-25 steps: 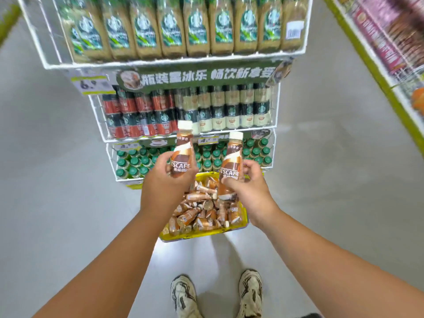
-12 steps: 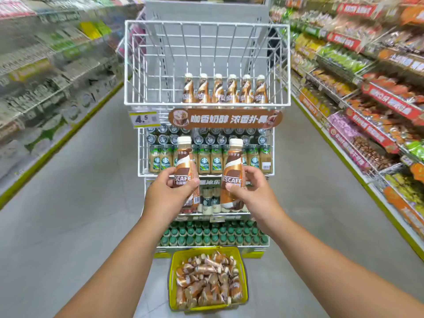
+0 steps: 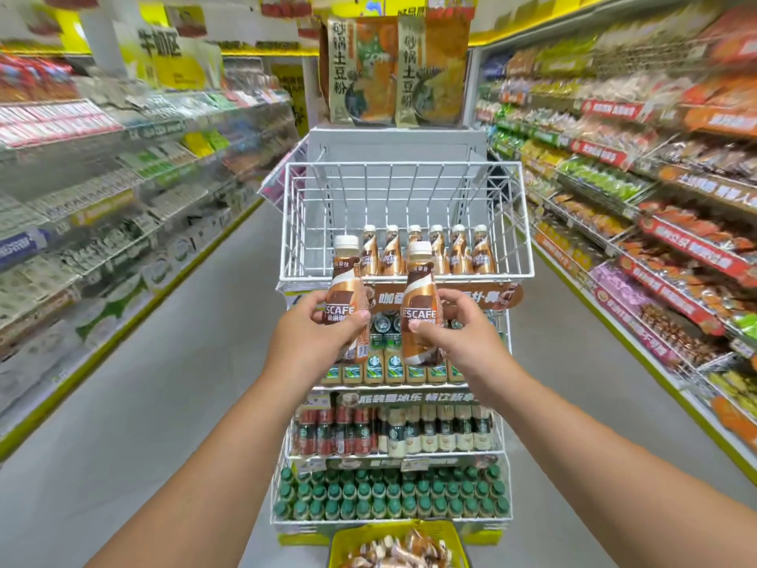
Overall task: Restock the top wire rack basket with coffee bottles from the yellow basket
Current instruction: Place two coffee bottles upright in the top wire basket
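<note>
My left hand [image 3: 315,336] grips one brown Nescafe coffee bottle [image 3: 344,289] with a white cap, held upright. My right hand [image 3: 463,334] grips a second such bottle [image 3: 420,305], also upright. Both bottles are just in front of and slightly below the front rim of the top white wire rack basket [image 3: 405,276]. Inside that basket, a row of several matching coffee bottles [image 3: 463,250] stands at the front; the rest of it holds nothing. The yellow basket [image 3: 340,543] lies on the floor at the bottom edge, filled with several coffee bottles lying loose.
Below the top basket the rack has tiers of other bottled drinks [image 3: 393,432] and green-capped bottles [image 3: 389,498]. Two snack bags [image 3: 393,71] stand above the rack. Stocked shelves [image 3: 655,223] line the aisle on both sides, with grey floor [image 3: 164,383] between.
Both hands have risen with their bottles from the yellow basket up to the top basket's front rim. My view has tilted upward, so the yellow basket has dropped to the bottom edge.
</note>
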Motion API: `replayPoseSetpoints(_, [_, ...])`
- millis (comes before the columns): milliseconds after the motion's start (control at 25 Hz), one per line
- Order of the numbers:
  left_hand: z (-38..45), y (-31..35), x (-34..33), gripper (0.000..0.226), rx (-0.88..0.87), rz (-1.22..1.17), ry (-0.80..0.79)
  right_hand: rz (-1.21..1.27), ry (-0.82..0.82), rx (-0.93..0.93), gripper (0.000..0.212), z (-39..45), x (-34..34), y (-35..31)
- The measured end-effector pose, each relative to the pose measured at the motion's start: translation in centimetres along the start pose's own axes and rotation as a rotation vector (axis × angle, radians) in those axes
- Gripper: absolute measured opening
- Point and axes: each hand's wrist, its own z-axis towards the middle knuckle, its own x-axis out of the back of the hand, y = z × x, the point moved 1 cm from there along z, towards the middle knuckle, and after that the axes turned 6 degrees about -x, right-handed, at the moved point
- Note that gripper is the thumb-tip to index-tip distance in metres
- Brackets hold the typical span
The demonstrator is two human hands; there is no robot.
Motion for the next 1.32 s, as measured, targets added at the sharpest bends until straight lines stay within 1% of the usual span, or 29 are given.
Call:
replayPoseSetpoints(120, [2.6, 0.3, 0.7, 0.073, -0.019, -0.006, -0.009, 0.007, -0.009, 0.011, 0.055, 2.0, -0.6, -1.1])
replayPoseSetpoints(200, [4.1, 0.5, 0.7, 0.073, -0.013, 0.000, -0.018, 0.015, 0.002, 0.010, 0.058, 3.4, -0.7, -1.4])
replayPoseSetpoints(240, [4.8, 0.6, 0.6, 0.069, -0.005, -0.006, -0.017, 0.012, 0.007, 0.009, 0.059, 4.2, -0.7, -1.5])
replayPoseSetpoints(320, [6.4, 1.0, 0.2, 0.054, -0.008, -0.017, 0.004, 0.005, 0.000, 0.023, 0.060, 6.1, -0.4, -1.8])
replayPoseSetpoints(400, [8.0, 1.3, -0.5, 0.049, -0.013, -0.028, 0.038, -0.001, -0.022, 0.038, 0.060, 8.4, 0.1, -2.1])
replayPoseSetpoints(520, [10.2, 1.6, -1.7, 0.058, -0.015, -0.008, 0.098, -0.001, -0.064, 0.052, 0.057, 11.7, 1.2, -2.6])
replayPoseSetpoints(640, [11.9, 1.7, -2.7, 0.059, -0.001, -0.007, 0.135, 0.022, -0.091, 0.041, 0.058, 14.5, 2.0, -3.1])
replayPoseSetpoints(840, [15.5, 1.5, -3.7, 0.065, 0.050, 0.020, 0.141, 0.021, -0.098, 0.045, 0.062, 17.9, 2.5, -3.7])
replayPoseSetpoints(920, [17.4, 1.0, -3.7, 0.068, 0.064, 0.033, 0.136, 0.006, -0.104, 0.048, 0.061, 18.9, 2.1, -3.9])
replayPoseSetpoints(1080, [22.0, -1.3, -4.1, 0.064, 0.129, 0.100, 0.098, -0.037, -0.065, 0.046, 0.066, 21.7, 0.8, -3.3])
replayPoseSetpoints(1240, [27.1, -4.5, -5.2, 0.058, 0.232, 0.142, 0.019, -0.079, -0.028, 0.015, 0.060, 23.8, -0.5, -2.9])
replayPoseSetpoints(1320, [29.4, -6.1, -6.0, 0.057, 0.263, 0.200, -0.029, -0.094, -0.013, -0.010, 0.061, 24.9, -1.0, -2.5])
